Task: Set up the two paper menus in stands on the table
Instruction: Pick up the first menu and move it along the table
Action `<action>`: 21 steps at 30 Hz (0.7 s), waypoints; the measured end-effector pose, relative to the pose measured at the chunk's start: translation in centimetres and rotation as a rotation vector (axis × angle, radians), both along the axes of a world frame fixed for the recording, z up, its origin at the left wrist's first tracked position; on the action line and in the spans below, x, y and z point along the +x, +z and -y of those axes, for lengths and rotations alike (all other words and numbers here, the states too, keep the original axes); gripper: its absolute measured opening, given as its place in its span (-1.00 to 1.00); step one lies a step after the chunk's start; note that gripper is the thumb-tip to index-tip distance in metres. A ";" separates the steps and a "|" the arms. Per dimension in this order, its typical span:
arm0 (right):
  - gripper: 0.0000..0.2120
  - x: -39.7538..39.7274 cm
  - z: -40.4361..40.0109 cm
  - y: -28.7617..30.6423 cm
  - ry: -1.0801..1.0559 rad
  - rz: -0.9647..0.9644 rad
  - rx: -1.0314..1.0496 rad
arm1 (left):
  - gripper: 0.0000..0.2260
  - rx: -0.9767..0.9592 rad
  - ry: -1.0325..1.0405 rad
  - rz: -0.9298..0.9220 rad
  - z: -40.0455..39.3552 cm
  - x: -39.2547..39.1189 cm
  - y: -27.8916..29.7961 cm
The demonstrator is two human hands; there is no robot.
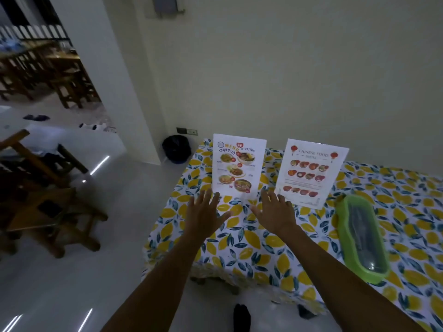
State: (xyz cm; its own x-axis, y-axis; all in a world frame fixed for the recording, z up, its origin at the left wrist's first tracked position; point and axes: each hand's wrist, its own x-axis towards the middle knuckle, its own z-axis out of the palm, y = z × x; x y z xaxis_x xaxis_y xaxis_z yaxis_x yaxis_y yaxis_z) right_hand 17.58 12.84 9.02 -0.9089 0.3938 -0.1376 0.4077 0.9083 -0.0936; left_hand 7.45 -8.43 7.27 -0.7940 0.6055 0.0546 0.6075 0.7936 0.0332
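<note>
Both hands [206, 212] [275, 212] splayed, empty, over lemon-print tablecloth [251, 248] by pale wall [287, 80]

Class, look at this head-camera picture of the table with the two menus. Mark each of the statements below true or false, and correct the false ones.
1. Both menus stand upright on the table. True: the Thai food menu and the Chinese food menu both stand.
2. The left hand grips the Thai food menu. False: it is open with fingers spread, just in front of it.
3. A green tray lies right of the Chinese food menu. True.
4. The tablecloth is plain white. False: it has a yellow lemon print.
5. The right hand holds a menu. False: it is open and empty.
</note>
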 end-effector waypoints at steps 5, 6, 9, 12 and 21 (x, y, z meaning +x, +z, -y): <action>-0.23 -3.7 -1.7 -2.1 -0.006 0.029 0.007 | -0.20 -0.014 0.007 0.017 -0.8 -4.2 -2.4; -0.23 -4.5 -2.2 -2.7 -0.014 0.038 -0.001 | -0.18 -0.027 0.013 0.025 -1.1 -5.1 -2.7; -0.24 -6.9 -4.2 -4.3 -0.062 0.052 -0.026 | -0.15 -0.052 0.028 0.056 -2.3 -8.3 -3.8; -0.28 -8.7 -6.2 -5.6 -0.098 0.069 -0.027 | -0.17 -0.050 0.065 0.058 -3.5 -11.7 -5.2; -0.33 -12.9 -9.5 -8.0 -0.131 0.098 -0.067 | -0.14 -0.060 0.149 0.133 -5.9 -18.3 -7.2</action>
